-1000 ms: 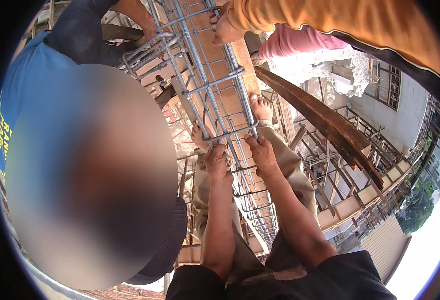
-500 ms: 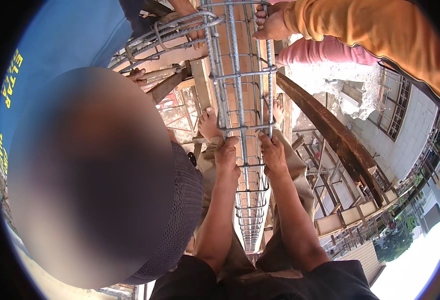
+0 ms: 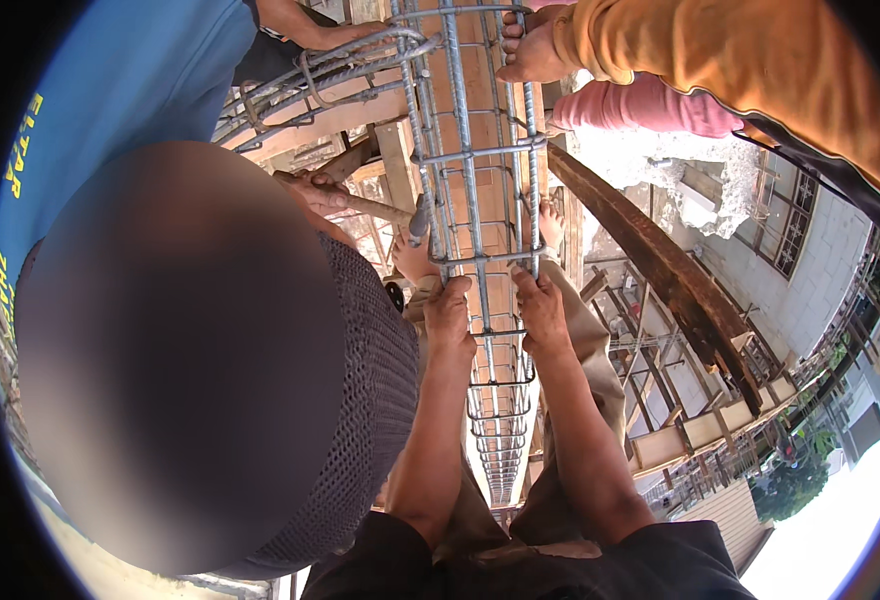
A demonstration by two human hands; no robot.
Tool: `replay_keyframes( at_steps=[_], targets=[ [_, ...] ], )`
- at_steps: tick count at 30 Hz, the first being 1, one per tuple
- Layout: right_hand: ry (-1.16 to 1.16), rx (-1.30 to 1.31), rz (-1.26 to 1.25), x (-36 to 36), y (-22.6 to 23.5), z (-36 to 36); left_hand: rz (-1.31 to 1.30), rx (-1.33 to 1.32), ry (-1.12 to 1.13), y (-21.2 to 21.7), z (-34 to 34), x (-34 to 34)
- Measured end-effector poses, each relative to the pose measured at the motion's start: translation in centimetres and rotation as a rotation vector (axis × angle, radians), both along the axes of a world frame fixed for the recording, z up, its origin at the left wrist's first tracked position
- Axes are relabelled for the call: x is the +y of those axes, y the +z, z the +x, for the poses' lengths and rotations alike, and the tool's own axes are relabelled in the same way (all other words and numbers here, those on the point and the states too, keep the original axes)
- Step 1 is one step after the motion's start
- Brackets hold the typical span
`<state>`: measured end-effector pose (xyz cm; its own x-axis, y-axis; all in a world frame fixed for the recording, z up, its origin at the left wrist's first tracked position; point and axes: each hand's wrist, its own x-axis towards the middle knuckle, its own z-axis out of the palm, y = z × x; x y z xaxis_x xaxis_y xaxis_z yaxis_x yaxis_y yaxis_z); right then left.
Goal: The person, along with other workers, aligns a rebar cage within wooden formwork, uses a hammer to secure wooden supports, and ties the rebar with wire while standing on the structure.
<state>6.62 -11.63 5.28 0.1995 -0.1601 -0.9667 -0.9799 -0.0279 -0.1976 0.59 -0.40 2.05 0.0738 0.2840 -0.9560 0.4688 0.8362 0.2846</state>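
Observation:
A long rebar cage (image 3: 475,205) of straight bars tied with square stirrups runs away from me above a wooden formwork trough (image 3: 497,100). My left hand (image 3: 449,314) is closed round its left side bar, just on my side of a stirrup. Level with it, my right hand (image 3: 541,308) grips the bar on the right side. Close to the cage's left side is the head of a hammer (image 3: 419,222), its wooden handle held in a co-worker's hand (image 3: 322,192). Farther off, another person's hand (image 3: 532,50) in an orange sleeve holds the cage's right side.
A co-worker in a blue shirt and dark knit cap (image 3: 370,350) leans in close at my left. A second bundle of rebar (image 3: 310,85) joins from the far left. A dark timber (image 3: 650,260) slants along the right, above scaffolding and a drop.
The co-worker's hammer has come into view and moved right to the cage. The knit-capped head shifted slightly. Both my hands keep their hold, with the cage moved slightly left in view.

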Motion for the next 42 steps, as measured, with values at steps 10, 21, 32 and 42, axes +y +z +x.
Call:
replay_keyframes(
  at_steps=[10,21,32,42],
  targets=[
    [0.043,0.008,-0.014,-0.5,-0.5,-0.3,0.015,0.062,-0.175,-2.3,-2.3,0.1],
    [0.115,-0.096,-0.027,-1.0,-2.3,-2.1,0.037,0.024,-0.278,-1.7,-2.1,0.5],
    [0.083,-0.021,-0.023,-0.4,-1.2,-1.0,-0.092,-0.049,-0.178,-0.2,-1.1,1.2],
    [0.022,-0.050,-0.011,-0.4,-1.4,-1.1,-0.101,0.030,-0.191,-0.3,-0.7,0.9]
  ],
)
